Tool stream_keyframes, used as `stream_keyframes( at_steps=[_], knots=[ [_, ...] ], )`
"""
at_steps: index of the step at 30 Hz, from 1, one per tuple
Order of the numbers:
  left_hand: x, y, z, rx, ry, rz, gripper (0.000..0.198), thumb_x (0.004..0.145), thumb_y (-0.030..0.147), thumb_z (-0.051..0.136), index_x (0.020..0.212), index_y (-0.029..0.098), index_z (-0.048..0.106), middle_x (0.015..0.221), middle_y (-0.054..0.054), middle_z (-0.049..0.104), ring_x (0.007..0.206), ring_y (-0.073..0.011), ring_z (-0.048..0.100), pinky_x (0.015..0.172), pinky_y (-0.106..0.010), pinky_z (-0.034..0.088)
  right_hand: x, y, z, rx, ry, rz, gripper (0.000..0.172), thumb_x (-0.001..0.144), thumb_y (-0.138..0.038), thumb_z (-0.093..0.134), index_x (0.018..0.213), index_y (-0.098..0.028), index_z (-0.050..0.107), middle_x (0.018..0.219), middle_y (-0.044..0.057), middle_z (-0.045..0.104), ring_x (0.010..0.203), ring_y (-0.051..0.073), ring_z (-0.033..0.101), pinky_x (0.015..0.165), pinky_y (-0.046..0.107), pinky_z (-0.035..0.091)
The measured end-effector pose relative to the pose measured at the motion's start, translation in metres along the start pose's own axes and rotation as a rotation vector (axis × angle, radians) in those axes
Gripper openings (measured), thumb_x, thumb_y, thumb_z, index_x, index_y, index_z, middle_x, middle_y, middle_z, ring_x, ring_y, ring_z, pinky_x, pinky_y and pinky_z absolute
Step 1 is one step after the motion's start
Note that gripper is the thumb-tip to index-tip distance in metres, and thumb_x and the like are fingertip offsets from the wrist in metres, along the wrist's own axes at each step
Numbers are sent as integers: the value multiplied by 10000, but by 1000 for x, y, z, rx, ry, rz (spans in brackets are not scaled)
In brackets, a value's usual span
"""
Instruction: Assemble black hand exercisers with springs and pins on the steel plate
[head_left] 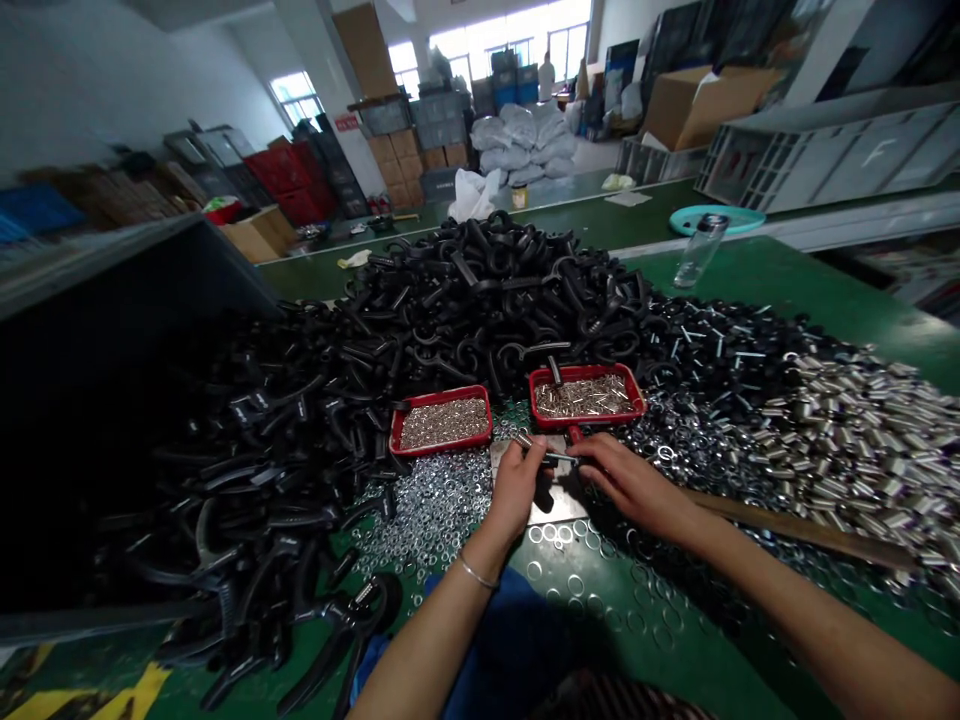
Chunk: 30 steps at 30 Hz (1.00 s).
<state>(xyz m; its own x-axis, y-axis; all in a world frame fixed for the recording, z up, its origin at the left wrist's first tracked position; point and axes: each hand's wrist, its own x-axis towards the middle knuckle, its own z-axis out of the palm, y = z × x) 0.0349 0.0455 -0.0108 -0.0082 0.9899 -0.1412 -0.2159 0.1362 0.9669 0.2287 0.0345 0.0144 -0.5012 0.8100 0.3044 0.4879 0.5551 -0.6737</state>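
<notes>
We find the left hand [514, 490] pinching a small metal sleeve [523, 441], and the right hand [634, 487] with fingers seemingly pinching a thin steel pin [559, 457]. Much is left: black plastic handles [480, 290] lie heaped on the green worktop [750, 270], and the red trays [585, 370] are full of small parts.

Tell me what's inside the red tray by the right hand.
The red tray holds a heap of small metal pieces; they cover its floor, which cannot be seen. A black handle leans on its rim.
</notes>
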Motion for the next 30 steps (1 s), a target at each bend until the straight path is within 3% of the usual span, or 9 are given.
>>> stream_keyframes(
  at_steps=[3, 9, 16, 21, 23, 26, 30],
  knots=[
    [1, 1, 0, -73, 52, 13, 361, 853, 544, 637, 880, 185, 614, 840, -13, 651, 653, -114, 586, 643, -247, 477, -2, 3, -1, -13, 16, 2, 305, 993, -251, 449, 1280, -256, 554, 1162, 110, 600, 1109, 256, 597, 981, 478, 505],
    [-5, 0, 8, 63, -42, 6, 342, 860, 518, 645, 888, 177, 637, 824, -18, 642, 724, -128, 601, 679, -235, 475, -4, 2, 4, -16, -26, -30, 338, 989, -222, 458, 1318, -273, 519, 1167, 101, 592, 1101, 243, 596, 978, 472, 513],
    [-12, 4, 16, -178, -69, -91, 355, 834, 525, 674, 901, 182, 617, 837, -1, 629, 692, -118, 584, 682, -251, 482, -8, 8, 11, -49, 124, -120, 310, 966, -204, 501, 1270, -241, 545, 1197, 122, 605, 1151, 257, 594, 972, 488, 527],
    [-14, 13, 12, 30, -74, 25, 313, 867, 495, 646, 900, 184, 652, 865, -23, 674, 720, -137, 610, 696, -256, 479, -12, 14, 8, -56, 90, -198, 344, 959, -158, 501, 1289, -243, 542, 1219, 116, 604, 1168, 236, 592, 981, 456, 524],
    [-14, 14, 11, 83, -93, 79, 302, 887, 488, 623, 906, 189, 661, 888, -35, 689, 740, -147, 621, 724, -267, 478, -11, 11, 8, -4, 129, -147, 305, 956, -181, 526, 1253, -242, 558, 1188, 111, 618, 1149, 240, 597, 980, 466, 515],
    [-13, 15, 9, 166, -89, 190, 287, 924, 464, 577, 904, 193, 670, 900, -45, 694, 808, -164, 626, 793, -282, 463, -8, 2, 12, 162, 203, 62, 198, 946, -267, 579, 1141, -245, 604, 1100, 86, 647, 1038, 240, 642, 928, 462, 529],
    [-14, 15, 7, 271, -71, 301, 240, 942, 418, 564, 928, 203, 669, 906, -47, 680, 865, -183, 609, 832, -296, 433, -5, -6, 21, 679, 134, 376, 227, 919, -380, 625, 1080, -222, 599, 897, 24, 676, 773, 188, 692, 770, 389, 574]
  ],
)
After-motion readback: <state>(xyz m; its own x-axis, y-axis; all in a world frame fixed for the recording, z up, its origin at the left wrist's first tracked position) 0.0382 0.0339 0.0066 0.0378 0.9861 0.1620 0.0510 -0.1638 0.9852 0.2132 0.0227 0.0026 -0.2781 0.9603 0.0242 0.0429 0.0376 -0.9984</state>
